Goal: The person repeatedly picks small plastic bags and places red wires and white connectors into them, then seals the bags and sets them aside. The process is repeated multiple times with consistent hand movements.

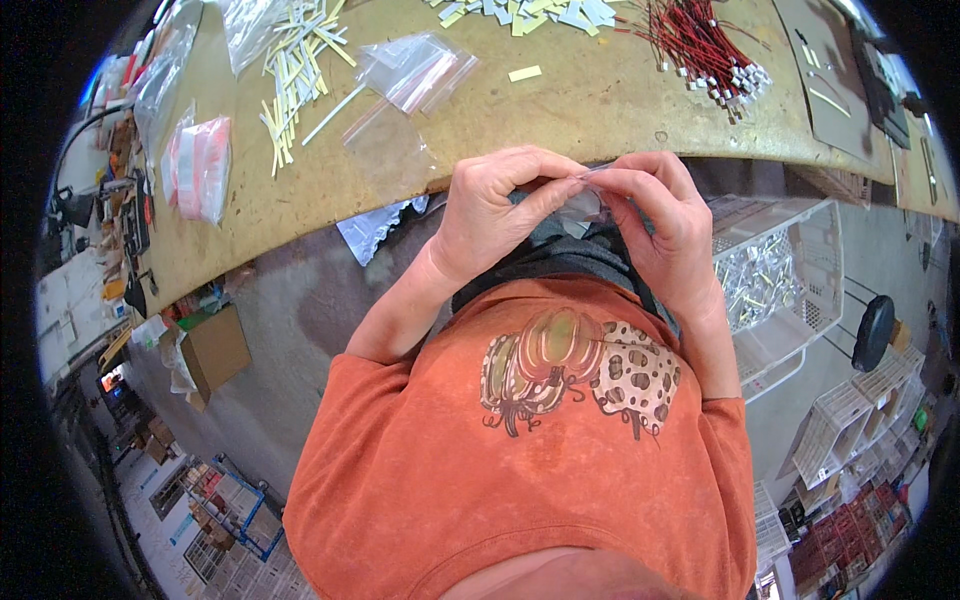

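Observation:
Just off the front edge of the workbench (480, 140), my left hand (495, 205) and my right hand (660, 220) meet at the fingertips. Both are closed in a pinch on the top edge of a small clear plastic bag (584, 210). The bag hangs below the fingers, partly hidden by them; its contents cannot be made out. Flat clear zip bags (412, 80) lie on the bench to the left of my hands. Beyond my hands, one pale yellow strip (524, 73) lies alone. Farther right is a heap of red and black wires (705, 55) with white connectors.
Long white and yellow strips (295, 70) are piled at left, and short pieces (545, 14) at the far edge. A bundle of pink-striped bags (203, 168) sits on the left. Beside me on the right, a white crate (825, 265) holds many filled clear bags. A cardboard box (218, 350) stands at left.

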A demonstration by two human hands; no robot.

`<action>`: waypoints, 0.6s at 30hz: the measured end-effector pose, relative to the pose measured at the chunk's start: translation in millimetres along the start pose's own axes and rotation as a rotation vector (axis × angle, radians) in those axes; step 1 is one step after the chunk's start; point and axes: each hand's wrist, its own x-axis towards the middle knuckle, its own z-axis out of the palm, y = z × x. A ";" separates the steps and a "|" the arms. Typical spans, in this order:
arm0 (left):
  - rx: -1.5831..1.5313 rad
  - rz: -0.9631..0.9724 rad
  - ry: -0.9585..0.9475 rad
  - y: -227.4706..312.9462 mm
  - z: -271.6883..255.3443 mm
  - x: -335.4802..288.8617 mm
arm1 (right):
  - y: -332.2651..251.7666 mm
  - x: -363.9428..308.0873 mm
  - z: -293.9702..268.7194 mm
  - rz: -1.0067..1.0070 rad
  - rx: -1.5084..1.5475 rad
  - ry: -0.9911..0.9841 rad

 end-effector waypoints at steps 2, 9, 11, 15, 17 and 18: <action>-0.028 -0.001 -0.002 -1.1 4.2 -0.7 | 1.6 0.7 -0.5 0.018 0.033 -0.013; -0.060 -0.093 0.017 -0.2 12.5 -4.9 | 2.4 3.3 -3.7 0.008 0.006 0.005; -0.124 -0.106 0.027 -1.8 14.4 -4.0 | 2.1 -2.6 -3.4 0.182 0.142 0.032; -0.342 -0.168 0.081 -9.7 19.5 -8.0 | 3.7 -9.1 -6.6 0.513 0.518 0.084; -0.371 -0.166 0.079 -14.1 19.5 -10.7 | 5.7 -10.8 -10.0 0.569 0.639 0.057; -0.386 -0.165 0.078 -15.0 19.9 -11.0 | 6.8 -11.4 -11.9 0.586 0.663 0.046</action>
